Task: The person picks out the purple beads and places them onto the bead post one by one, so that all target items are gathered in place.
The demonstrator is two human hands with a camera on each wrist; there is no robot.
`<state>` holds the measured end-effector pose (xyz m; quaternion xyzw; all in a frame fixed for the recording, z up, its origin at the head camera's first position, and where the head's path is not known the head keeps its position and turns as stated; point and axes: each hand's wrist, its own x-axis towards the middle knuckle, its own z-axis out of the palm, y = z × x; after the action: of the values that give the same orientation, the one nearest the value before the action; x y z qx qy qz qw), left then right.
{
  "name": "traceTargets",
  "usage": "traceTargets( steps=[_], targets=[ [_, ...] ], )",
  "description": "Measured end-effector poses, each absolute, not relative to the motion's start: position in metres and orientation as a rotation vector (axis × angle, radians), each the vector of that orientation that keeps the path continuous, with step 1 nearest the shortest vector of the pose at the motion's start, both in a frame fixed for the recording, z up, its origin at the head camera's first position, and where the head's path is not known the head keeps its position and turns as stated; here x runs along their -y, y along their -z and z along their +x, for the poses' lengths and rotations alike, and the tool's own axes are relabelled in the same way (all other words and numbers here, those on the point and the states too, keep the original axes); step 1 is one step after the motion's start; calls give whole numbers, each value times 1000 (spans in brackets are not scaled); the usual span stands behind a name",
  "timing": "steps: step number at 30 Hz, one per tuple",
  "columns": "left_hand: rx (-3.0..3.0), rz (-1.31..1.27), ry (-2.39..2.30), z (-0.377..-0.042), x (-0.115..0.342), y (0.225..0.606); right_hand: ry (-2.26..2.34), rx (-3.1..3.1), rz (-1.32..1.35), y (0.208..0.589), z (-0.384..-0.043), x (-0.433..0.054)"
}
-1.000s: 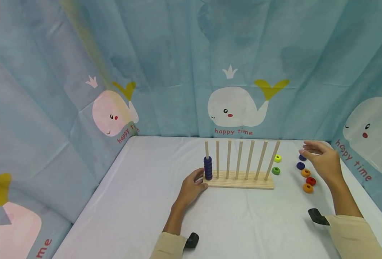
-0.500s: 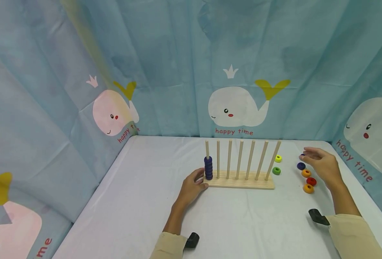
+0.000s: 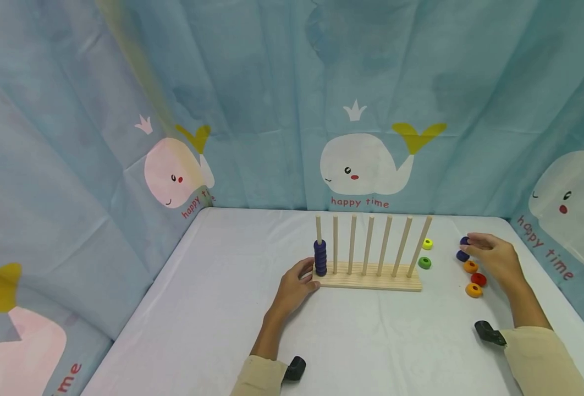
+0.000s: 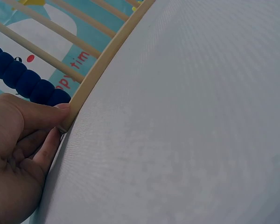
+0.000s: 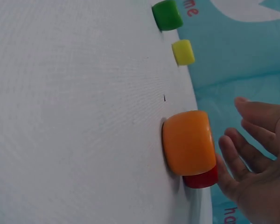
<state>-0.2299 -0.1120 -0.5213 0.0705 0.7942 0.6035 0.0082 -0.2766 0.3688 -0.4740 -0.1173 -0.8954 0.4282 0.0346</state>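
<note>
My left hand [image 3: 293, 284] holds the left end of a wooden bead rack [image 3: 371, 281] that has several upright pegs. In the left wrist view, thumb and fingers pinch the end of its base. A stack of dark blue beads [image 3: 320, 258] sits on the leftmost peg; the other pegs are bare. Over at the right, my right hand [image 3: 497, 258] hovers beside a far blue bead [image 3: 464, 241] and a nearer blue bead [image 3: 462, 256]. Its fingers are loosely bent and apart, with nothing between them in the right wrist view.
Two orange beads, one nearer [image 3: 473, 290] and one farther [image 3: 470, 267], lie with a red bead [image 3: 478, 279] between them. A green bead [image 3: 424, 263] and a yellow bead [image 3: 428, 243] rest by the rack's right end. Whale-printed curtains [image 3: 252, 110] border the white table [image 3: 213, 308].
My right hand has come down and a little nearer, from over the far blue bead to beside the nearer one. The left hand keeps its grip on the rack.
</note>
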Motion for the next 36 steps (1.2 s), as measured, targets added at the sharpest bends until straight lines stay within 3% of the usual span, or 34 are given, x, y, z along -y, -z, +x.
traceTargets(
  steps=[36],
  targets=[
    [-2495, 221, -1881, -230, 112, 522, -1262, 2895, -372, 487, -287, -378]
  ],
)
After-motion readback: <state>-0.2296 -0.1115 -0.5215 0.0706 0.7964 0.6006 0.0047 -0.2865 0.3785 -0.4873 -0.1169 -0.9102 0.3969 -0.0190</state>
